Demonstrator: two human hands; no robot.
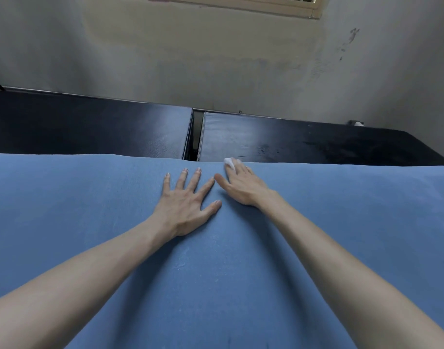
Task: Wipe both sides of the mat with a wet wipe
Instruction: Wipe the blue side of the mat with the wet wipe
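so the blue mat [215,260] was spread flat and filled basically the whole near half of the view, its far edge sitting over two dark padded blocks [89,127] by the wall [215,59]. couldn't tell what was under the mat itself.

left hand [188,200] was planted palm down near the middle, fingers [183,176] spread wide, clearly just pinning the mat. right hand [241,185] was just beside it, reaching to the far edge, fingers held together and pressing a small bunched-up white wet wipe [229,162] onto the mat. only a bit of the wipe peeked out past the fingertips, so no idea how much of it was actually touching the surface.

my guess was that the top side was mid-wipe, with the underside not done.

what could've gone wrong from there:
- the wipe was right at the far lip, so one push further and it could've slid off into the gap between the blocks
- the wipe was scrunched that small, so it'd cover thin strips and leave missed patches
- the mat looked soft, so if the left hand eased off, a hard stroke might've bunched or dragged it
- flipping it damp could've pressed the wet side down onto whatever's below
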